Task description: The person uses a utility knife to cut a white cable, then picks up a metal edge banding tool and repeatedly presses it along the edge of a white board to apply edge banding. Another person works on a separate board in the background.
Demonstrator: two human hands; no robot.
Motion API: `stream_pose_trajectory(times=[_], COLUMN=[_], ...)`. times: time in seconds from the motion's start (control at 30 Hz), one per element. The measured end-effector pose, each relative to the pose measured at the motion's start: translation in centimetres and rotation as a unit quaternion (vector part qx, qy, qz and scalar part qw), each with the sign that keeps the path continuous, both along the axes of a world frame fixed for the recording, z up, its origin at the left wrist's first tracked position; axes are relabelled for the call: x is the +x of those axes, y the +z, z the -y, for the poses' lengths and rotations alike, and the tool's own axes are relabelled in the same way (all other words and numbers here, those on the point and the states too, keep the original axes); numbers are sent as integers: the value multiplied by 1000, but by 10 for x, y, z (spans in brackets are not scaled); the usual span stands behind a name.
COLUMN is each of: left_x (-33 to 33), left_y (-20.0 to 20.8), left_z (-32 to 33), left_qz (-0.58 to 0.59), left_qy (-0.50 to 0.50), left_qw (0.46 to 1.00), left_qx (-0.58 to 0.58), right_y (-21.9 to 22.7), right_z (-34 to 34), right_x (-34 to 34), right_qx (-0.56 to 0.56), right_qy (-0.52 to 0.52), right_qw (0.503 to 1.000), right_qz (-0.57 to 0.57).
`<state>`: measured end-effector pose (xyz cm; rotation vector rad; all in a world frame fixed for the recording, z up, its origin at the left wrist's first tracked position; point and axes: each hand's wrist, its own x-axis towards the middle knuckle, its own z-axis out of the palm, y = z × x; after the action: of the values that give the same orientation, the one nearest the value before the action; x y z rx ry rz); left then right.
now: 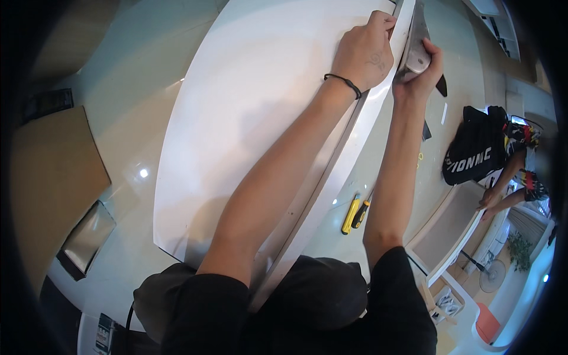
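The large white panel lies flat side up, smooth and slightly glossy, its left edge bowed outward. Along its right side runs a long, narrow white rail — straight, with small dark dots on its inner face. Just beyond, near the rail's far end, a grey metallic piece tilts lengthwise — elongated, blunt-ended.

Through the head view I see the left hand curled at the raised edge of a white panel, the right hand gripping a metal piece, a yellow knife beside a screwdriver.
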<state>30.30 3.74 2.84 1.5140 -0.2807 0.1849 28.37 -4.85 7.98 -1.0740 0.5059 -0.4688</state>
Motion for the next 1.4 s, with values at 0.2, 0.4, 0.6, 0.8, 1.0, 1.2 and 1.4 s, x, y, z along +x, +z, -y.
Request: stream_pose_trajectory(times=[0.2, 0.4, 0.6, 0.8, 1.0, 1.2, 1.4], left_x=[3, 6, 13, 15, 10, 8, 5], left_y=[6, 1, 8, 4, 1, 3, 2], left_z=[-4, -2, -7, -6, -2, -1, -14], left_qz=[-43, -20, -12, -10, -36, -25, -12], left_qy=[-53, -29, -45, -34, -61, -44, -43], left_qw=[993, 996, 996, 995, 994, 994, 996], left_qx=[92, 77, 82, 90, 81, 97, 76], right_y=[-5, -19, 5, -4, -14, -6, -16], right_z=[-31, -29, 16, -15, -47, -29, 0], right_x=[-64, -78, 9, -47, -103, -52, -25], right_qx=[-84, -98, -115, -128, -95, -5, -30], right_qy=[-72, -51, 17, -27, -41, -104, -16], right_qw=[992, 994, 993, 990, 992, 994, 999], right_qz=[-58, -18, 23, -53, -67, -36, -4])
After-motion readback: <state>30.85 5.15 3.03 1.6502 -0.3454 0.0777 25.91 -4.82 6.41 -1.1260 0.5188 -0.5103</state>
